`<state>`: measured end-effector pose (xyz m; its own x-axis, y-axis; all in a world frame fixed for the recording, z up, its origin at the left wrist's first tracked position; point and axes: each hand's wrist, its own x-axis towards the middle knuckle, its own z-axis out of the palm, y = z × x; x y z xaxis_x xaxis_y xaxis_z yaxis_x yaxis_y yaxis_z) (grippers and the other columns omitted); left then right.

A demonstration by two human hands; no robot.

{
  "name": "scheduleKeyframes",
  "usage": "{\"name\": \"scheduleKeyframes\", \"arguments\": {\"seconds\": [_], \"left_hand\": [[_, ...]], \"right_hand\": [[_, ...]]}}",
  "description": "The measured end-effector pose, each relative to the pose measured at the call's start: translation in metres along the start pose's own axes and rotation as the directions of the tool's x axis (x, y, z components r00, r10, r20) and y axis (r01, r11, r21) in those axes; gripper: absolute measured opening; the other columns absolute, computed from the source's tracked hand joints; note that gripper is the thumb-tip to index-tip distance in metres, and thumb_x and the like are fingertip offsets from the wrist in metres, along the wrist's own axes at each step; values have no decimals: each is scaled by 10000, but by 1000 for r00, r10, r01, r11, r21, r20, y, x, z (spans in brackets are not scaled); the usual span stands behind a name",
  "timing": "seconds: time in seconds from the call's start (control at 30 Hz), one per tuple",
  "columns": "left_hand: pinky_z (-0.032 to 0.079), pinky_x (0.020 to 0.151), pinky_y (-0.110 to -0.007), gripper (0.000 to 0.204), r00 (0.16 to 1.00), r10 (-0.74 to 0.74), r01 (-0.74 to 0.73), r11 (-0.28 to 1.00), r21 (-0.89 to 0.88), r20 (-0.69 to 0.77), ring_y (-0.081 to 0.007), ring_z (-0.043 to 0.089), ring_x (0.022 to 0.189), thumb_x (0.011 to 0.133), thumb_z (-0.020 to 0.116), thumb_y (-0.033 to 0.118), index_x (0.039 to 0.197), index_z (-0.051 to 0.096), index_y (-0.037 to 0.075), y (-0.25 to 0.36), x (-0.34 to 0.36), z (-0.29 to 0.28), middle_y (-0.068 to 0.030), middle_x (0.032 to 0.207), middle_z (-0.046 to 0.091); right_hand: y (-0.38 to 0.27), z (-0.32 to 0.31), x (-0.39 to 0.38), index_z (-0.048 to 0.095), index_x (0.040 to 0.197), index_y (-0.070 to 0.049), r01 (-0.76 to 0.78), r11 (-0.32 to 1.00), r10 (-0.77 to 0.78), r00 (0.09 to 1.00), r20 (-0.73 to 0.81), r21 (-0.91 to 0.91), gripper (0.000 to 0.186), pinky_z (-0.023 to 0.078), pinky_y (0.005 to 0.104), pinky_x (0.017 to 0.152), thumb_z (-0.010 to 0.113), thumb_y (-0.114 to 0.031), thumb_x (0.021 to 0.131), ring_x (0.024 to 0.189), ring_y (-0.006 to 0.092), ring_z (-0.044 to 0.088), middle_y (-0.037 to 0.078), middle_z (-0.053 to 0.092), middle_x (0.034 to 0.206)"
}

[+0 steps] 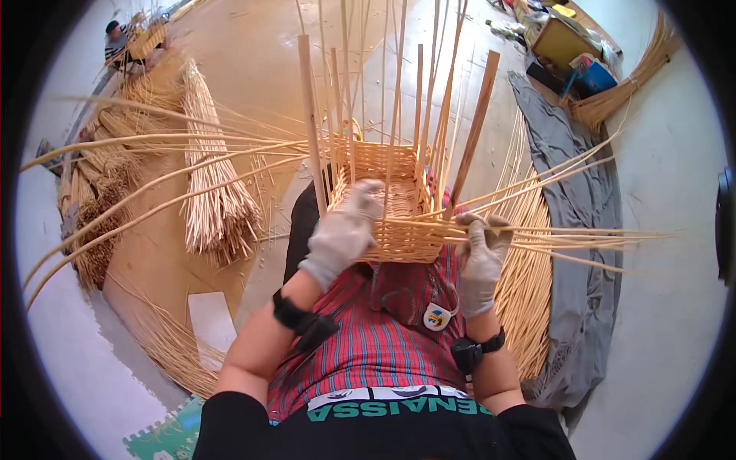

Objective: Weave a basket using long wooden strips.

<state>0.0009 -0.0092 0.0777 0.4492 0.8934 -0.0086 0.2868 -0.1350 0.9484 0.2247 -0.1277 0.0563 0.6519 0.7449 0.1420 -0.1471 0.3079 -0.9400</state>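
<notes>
A partly woven wicker basket (410, 244) rests on my lap, its opening facing up. Thick wooden stakes (473, 123) and thin upright rods rise from its walls. My left hand (345, 234), in a pale work glove, bends over the near left rim, with its fingers against the weave at the inner side; what they pinch is hidden. At the near right corner my gloved right hand (483, 249) is closed round wicker rods (567, 239) that stick out to the right. Other long rods (138, 141) run out from the basket's left side.
Bundles of wicker rods lie on the floor: a tied pale bundle (211, 161) at left, darker sheaves (100, 192) beyond it, and a long bundle (529, 295) at right on a grey cloth (575, 261). A co-worker (116, 42) sits far left. Boxes (567, 46) stand far right.
</notes>
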Motion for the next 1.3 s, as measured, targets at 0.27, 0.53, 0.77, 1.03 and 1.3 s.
{"name": "scheduleKeyframes", "arguments": {"seconds": [0.27, 0.53, 0.77, 1.03, 1.3], "left_hand": [[557, 480, -319, 269, 993, -74, 91, 973, 210, -89, -175, 703, 570, 1048, 560, 285, 1069, 635, 28, -36, 15, 62, -104, 727, 675], [551, 580, -339, 349, 943, -314, 330, 928, 176, -113, -161, 695, 581, 976, 666, 380, 918, 697, 37, -17, 19, 55, -105, 707, 699], [563, 591, -349, 639, 982, -183, 186, 981, 61, -45, -173, 691, 640, 901, 770, 372, 1354, 500, 9, 7, 25, 37, -100, 823, 670], [539, 862, -392, 884, 969, -23, 128, 899, 420, -245, -318, 710, 965, 711, 848, 618, 1299, 581, 15, 17, 73, 38, -178, 1037, 737], [510, 724, -407, 755, 941, 71, 1, 977, 213, -331, -262, 663, 782, 768, 836, 500, 1338, 551, 95, 40, 33, 40, -139, 982, 690]], "right_hand": [[-30, 108, 75, 372, 1506, -122, 599, 567, -313, 791, 526, -565, 612, 527, 404, 950, 551, 50, 946, 1171, 286, 657, 189, 631, 1290], [-29, 68, 48, 423, 1398, -85, 349, 830, -290, 937, 197, -435, 392, 579, 329, 786, 511, -34, 1019, 756, 166, 654, 65, 629, 865], [-39, -21, -8, 580, 1151, -88, -336, 762, 373, 927, -49, -553, 175, 577, 326, 670, 597, -212, 1029, 729, 204, 707, 109, 691, 885], [-34, 40, 4, 644, 1307, -252, 556, -153, -158, 802, 576, -817, 627, 326, 536, 1129, 823, -428, 732, 1252, 397, 525, 227, 575, 1322], [-6, 15, 12, 622, 1326, -291, 565, -66, 42, 825, 563, -822, 661, 403, 484, 989, 819, -459, 718, 1143, 325, 552, 138, 553, 1216]]}}
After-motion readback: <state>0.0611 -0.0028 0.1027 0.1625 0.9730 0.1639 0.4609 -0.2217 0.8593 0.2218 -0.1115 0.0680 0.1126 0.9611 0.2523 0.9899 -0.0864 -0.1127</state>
